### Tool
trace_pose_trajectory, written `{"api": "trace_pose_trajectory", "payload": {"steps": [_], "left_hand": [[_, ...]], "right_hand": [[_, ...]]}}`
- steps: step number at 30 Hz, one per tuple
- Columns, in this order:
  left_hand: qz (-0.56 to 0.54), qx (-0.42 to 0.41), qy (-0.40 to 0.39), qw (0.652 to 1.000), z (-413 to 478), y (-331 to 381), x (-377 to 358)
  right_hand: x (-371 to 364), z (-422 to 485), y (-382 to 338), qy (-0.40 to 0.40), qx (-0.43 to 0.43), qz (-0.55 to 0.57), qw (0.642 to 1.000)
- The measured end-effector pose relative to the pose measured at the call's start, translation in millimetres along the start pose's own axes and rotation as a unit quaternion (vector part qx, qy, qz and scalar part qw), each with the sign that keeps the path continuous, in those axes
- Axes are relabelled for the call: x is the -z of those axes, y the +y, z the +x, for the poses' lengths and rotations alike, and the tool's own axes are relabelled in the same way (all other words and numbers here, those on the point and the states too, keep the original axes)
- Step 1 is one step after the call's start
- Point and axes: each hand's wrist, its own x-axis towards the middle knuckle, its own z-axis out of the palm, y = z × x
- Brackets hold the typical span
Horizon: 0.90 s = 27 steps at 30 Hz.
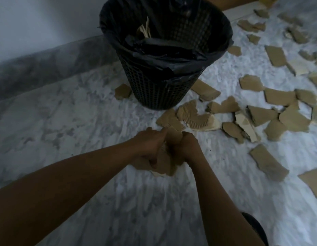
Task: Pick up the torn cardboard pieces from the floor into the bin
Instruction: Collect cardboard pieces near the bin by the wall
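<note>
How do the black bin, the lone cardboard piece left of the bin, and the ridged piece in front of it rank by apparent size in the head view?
1. black bin
2. ridged piece
3. lone cardboard piece

The bin is clearly largest.

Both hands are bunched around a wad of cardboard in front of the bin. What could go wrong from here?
1. The wad of cardboard sticks out below the left hand and right hand, so bits may drop on the way.
2. The bin has a loose black liner folded across its mouth, so pieces could land on it and slide off.
</note>
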Motion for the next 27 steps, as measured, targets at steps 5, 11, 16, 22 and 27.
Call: {"api": "trace_pose_trajectory", "payload": {"steps": [5, 11, 16, 22, 27], "left_hand": [[-0.044, -0.028, 0.036, 0.998, -14.1, -21.5, -6.0], [-0.052, -0.026, 0.024, 0.998, -22.2, -47.9, -16.0], [-0.062, -0.044, 0.056, 0.996, -25.3, -57.5, -17.3], [-0.130, -0.078, 0.110, 0.982, -34.8, -66.7, -17.0], [-0.199, 0.001, 0.170, 0.965, -33.8, -100.3, 23.0]], "right_hand": [[12.2, -1.2, -9.7, -0.009, 0.047, 0.100, 0.994], [-5.1, -6.0, -45.4, -0.082, 0.033, 0.009, 0.996], [-0.9, -15.8, -54.3, -0.079, 0.032, 0.094, 0.992], [20.5, -28.6, -52.1, -0.100, -0.012, 0.235, 0.967], [65.2, -29.4, -50.0, 0.033, 0.010, 0.276, 0.961]]}}
